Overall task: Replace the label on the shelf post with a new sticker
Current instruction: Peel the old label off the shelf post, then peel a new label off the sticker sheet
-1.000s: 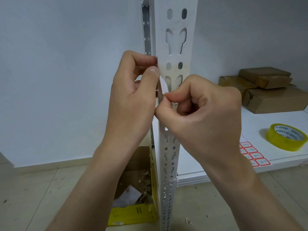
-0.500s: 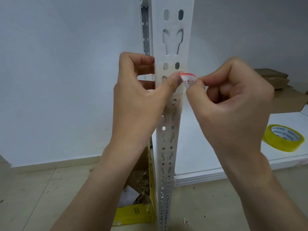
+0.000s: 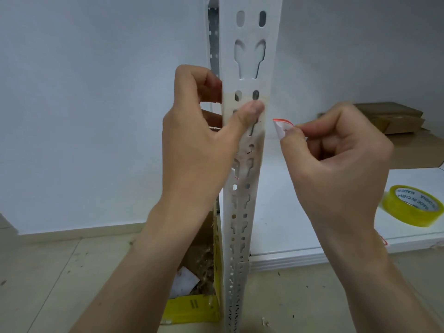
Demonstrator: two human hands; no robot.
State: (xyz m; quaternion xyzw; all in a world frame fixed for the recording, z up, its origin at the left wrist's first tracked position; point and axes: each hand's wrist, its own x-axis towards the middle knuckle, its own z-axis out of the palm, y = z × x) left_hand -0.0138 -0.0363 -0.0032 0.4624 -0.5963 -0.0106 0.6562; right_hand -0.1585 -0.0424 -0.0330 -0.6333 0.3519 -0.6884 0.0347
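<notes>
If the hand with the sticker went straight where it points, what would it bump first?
Probably the post, just beside the left hand's thumb; the sticker the right hand pinches would touch first. Depth is unclear.

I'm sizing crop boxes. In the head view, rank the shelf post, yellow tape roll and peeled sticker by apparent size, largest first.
1. shelf post, spanning the frame's height.
2. yellow tape roll, farther from the camera.
3. peeled sticker, partly hidden in the right hand's pinch, yet clearly smallest.

matt painted metal post (image 3: 249, 56), glossy tape roll (image 3: 412, 205)
</notes>
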